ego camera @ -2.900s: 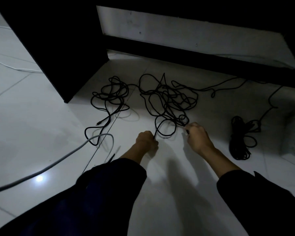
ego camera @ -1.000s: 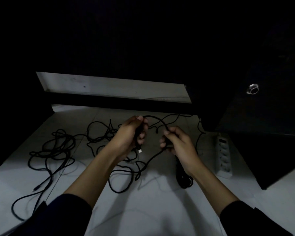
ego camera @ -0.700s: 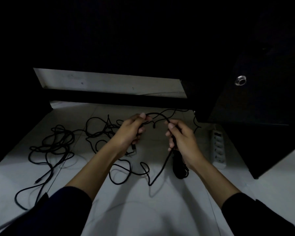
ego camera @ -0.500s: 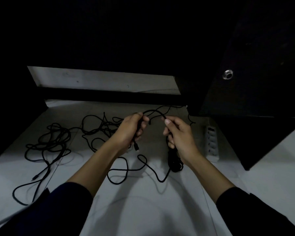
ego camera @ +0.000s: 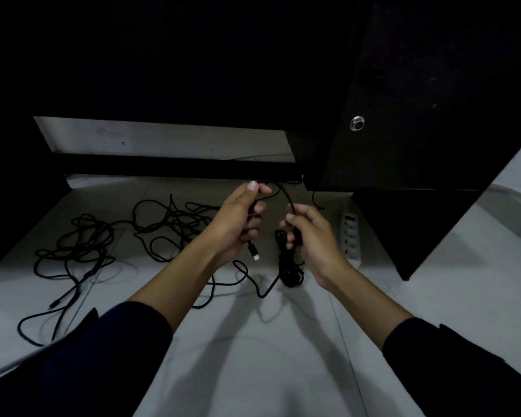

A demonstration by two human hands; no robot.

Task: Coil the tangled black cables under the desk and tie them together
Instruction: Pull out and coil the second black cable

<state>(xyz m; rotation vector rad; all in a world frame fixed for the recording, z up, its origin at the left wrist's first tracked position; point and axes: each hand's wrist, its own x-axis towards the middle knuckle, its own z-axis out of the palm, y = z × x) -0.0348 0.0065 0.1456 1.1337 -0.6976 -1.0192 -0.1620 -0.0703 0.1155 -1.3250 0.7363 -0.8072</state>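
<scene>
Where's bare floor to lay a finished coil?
Bare tile shows between the two forearms, near the person, and right of the right hand in front of the power strip. Crowded: the cable tangle and loose loops to the left, the bundled cable under the hands.

- Black cable (ego camera: 287,196): thin, lifted off floor, arcs at centre; plug end (ego camera: 253,251) hangs down, slack trails on floor at 6 o'clock.
- Tangled black cables (ego camera: 169,225): loose heap, 9 o'clock.
- Coiled bundle (ego camera: 288,266): compact, 3 o'clock of plug.
</scene>
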